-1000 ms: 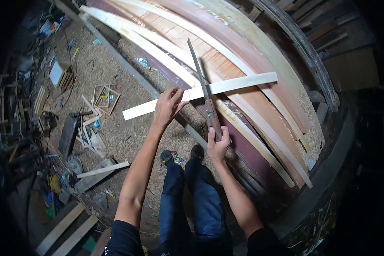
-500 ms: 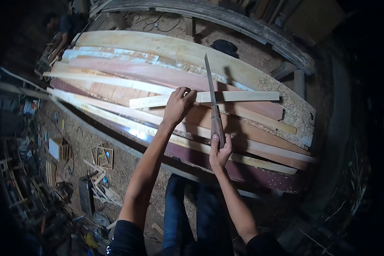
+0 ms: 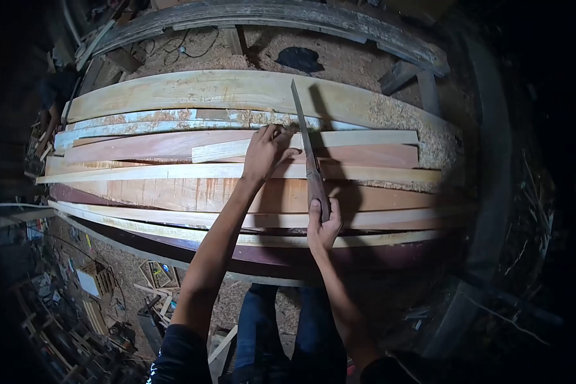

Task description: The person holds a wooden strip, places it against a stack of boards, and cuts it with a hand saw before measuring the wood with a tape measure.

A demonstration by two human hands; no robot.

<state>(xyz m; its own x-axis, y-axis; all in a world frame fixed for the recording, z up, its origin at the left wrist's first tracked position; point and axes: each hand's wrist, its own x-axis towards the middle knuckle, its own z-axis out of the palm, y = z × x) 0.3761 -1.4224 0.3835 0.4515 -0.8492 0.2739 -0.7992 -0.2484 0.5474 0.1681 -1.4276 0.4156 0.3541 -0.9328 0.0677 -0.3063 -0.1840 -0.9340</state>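
My left hand point(image 3: 267, 153) pinches a pale wooden strip point(image 3: 368, 138), which runs from nine to three o'clock over the planks point(image 3: 153, 192); my right hand point(image 3: 324, 224) is wrapped round the handle point(image 3: 317, 191) of a saw point(image 3: 312, 166), its blade point(image 3: 303, 125) pointing just short of twelve. The blade crosses the strip at my left hand's three o'clock; I cannot tell whether they touch. My thumb sits close, so a slip toward nine could nick it. With one grip on the strip, its three-o'clock end could twist under pressure.
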